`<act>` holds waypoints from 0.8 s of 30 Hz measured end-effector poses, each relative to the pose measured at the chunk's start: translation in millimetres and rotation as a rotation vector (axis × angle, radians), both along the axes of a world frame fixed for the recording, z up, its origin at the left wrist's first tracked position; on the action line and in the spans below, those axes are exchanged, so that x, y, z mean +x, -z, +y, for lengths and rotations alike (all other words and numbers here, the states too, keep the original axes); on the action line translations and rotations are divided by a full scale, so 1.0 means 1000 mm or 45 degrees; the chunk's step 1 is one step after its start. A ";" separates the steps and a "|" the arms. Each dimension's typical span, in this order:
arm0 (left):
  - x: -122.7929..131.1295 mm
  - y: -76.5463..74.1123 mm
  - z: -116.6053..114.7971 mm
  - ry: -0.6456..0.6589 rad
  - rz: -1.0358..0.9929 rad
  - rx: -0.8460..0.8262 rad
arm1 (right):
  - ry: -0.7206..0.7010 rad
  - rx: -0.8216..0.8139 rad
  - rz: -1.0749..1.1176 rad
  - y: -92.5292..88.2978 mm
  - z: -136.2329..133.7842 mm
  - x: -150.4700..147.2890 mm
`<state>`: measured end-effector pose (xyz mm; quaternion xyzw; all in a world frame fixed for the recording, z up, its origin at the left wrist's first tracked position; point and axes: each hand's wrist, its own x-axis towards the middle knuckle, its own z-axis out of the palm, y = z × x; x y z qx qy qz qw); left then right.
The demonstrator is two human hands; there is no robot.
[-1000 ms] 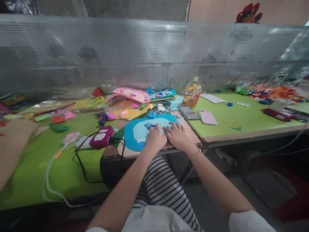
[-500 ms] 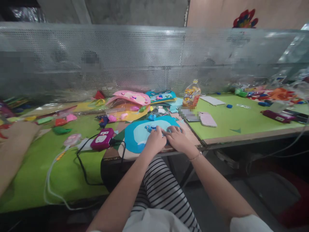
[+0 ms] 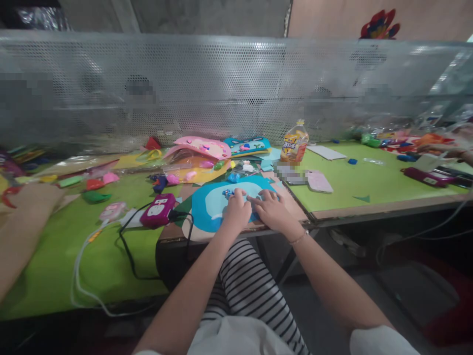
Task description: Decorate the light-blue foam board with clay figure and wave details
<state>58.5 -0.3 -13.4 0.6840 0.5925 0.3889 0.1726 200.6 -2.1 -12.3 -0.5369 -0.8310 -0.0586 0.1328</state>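
A rounded board covered in blue and light-blue clay point(image 3: 207, 197) lies at the table edge in front of me. On its pale middle part sits a small darker-blue clay figure point(image 3: 228, 193). My left hand point(image 3: 237, 211) is over the board just right of this figure, its fingers curled and closed; what is between them is hidden. My right hand point(image 3: 272, 209) rests on the board's right side, fingers apart and bent slightly downward. Its index finger reaches toward the left fingertips.
Behind the board lie a pink decorated piece point(image 3: 201, 147), a blue decorated piece point(image 3: 247, 146) and clay lumps. A snack bag point(image 3: 294, 144) and pale phone point(image 3: 319, 181) are to the right. Left are a purple device point(image 3: 158, 210) with a black cable and another person's arm point(image 3: 27, 231).
My left hand has shifted slightly left and its fingers have lifted a little from the right hand. The right hand stays nearly in place. Another person's hand shows at the far right.
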 end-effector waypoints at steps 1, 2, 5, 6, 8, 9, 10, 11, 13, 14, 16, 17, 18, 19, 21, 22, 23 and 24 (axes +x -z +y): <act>0.000 -0.001 -0.001 0.002 -0.064 0.036 | 0.011 -0.001 0.007 0.000 0.000 0.000; -0.001 -0.001 -0.001 0.009 -0.129 0.079 | 0.021 -0.005 0.009 -0.001 0.000 -0.001; -0.002 -0.001 0.000 0.034 -0.264 0.181 | 0.029 -0.053 -0.043 -0.003 0.001 -0.002; -0.002 0.000 0.001 0.035 -0.280 0.190 | 0.035 -0.068 -0.058 -0.003 0.001 -0.002; -0.002 0.002 0.002 0.028 -0.274 0.171 | 0.060 -0.082 -0.062 -0.004 0.002 -0.003; -0.002 0.003 0.003 0.019 -0.261 0.149 | 0.071 -0.085 -0.064 -0.005 0.003 -0.003; -0.002 0.004 0.003 0.012 -0.245 0.121 | 0.083 -0.092 -0.068 -0.005 0.003 -0.004; -0.002 0.004 0.004 0.006 -0.227 0.093 | 0.091 -0.104 -0.074 -0.005 0.003 -0.005; -0.003 0.004 0.003 -0.001 -0.208 0.056 | 0.107 -0.113 -0.081 -0.005 0.003 -0.006; -0.003 0.004 0.003 -0.007 -0.213 0.044 | 0.114 -0.110 -0.081 -0.004 0.003 -0.007; -0.004 0.003 0.002 -0.027 -0.238 0.030 | 0.119 -0.104 -0.085 -0.004 0.003 -0.008; -0.004 0.002 0.001 -0.036 -0.247 0.024 | 0.118 -0.111 -0.090 -0.004 0.003 -0.009; -0.005 0.001 0.001 -0.040 -0.247 0.017 | 0.116 -0.122 -0.095 -0.004 0.003 -0.009; -0.005 0.000 0.000 -0.043 -0.238 0.012 | 0.113 -0.133 -0.098 -0.005 0.002 -0.010; -0.004 -0.001 0.000 -0.041 -0.208 0.003 | 0.116 -0.142 -0.097 -0.006 0.001 -0.010; -0.004 -0.001 0.000 -0.041 -0.199 0.001 | 0.115 -0.143 -0.097 -0.007 0.001 -0.010; -0.003 -0.001 0.000 -0.041 -0.197 0.000 | 0.111 -0.148 -0.098 -0.007 0.000 -0.010; -0.003 -0.001 0.000 -0.042 -0.199 -0.001 | 0.104 -0.153 -0.099 -0.008 0.000 -0.009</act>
